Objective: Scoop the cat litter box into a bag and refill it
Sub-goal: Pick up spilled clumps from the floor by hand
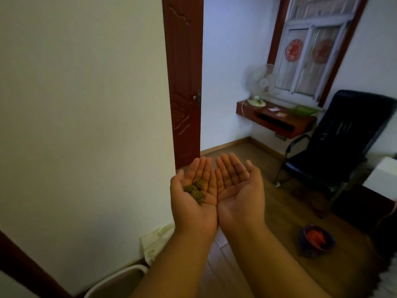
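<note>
Two hands held palms up, side by side, with litter clumps in the left one.

At the lower left a white-rimmed bin stands by the wall, a pale bag just behind it. The left hand has its fingers straight and relaxed, and three greenish clumps lie on its palm. The right hand touches it along the edge, fingers also spread, carrying nothing. Further right are a black chair and a dark bowl on the wooden floor.
</note>
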{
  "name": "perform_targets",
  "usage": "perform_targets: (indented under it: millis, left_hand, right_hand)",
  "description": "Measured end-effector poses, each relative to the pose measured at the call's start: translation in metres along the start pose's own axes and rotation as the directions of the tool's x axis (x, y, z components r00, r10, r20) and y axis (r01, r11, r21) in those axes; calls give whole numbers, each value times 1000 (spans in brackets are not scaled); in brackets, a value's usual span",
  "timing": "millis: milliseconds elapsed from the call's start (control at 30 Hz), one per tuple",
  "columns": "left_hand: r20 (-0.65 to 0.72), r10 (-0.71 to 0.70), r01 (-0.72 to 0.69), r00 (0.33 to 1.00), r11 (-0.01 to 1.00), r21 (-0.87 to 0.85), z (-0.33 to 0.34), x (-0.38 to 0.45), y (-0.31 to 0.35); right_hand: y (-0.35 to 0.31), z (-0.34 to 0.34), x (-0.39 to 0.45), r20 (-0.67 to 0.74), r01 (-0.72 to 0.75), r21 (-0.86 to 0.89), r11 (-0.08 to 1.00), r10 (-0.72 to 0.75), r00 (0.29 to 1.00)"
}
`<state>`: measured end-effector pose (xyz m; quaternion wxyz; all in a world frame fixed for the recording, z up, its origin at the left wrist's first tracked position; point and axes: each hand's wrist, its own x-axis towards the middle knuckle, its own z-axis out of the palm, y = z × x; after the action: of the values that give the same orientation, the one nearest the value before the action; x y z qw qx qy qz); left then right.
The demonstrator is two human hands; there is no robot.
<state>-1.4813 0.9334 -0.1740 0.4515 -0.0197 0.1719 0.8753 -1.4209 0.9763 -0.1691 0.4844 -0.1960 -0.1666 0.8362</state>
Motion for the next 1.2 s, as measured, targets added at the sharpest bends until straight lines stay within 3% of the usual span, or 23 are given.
perform_targets:
  millis: [300, 700, 933, 1200]
  left_hand:
    - [66, -314, 307, 947, 946, 106, 5, 7, -28]
    - [89, -732, 701, 675, 675, 230, -30, -16, -48]
    - [56, -825, 784, 562, 553, 284, -41, -30, -89]
    - [39, -824, 773, 566, 547, 322, -30, 3, -157]
  right_hand:
    - [-20, -14, -20, -186, 279, 50, 959, -266, 946]
    - [0, -46, -70, -480, 616, 25, 788, -531, 699]
    - [-16, -78, -87, -576, 727, -33, 685, -608, 547]
    - [-65, -122, -40, -584, 740, 16, 672, -594, 553]
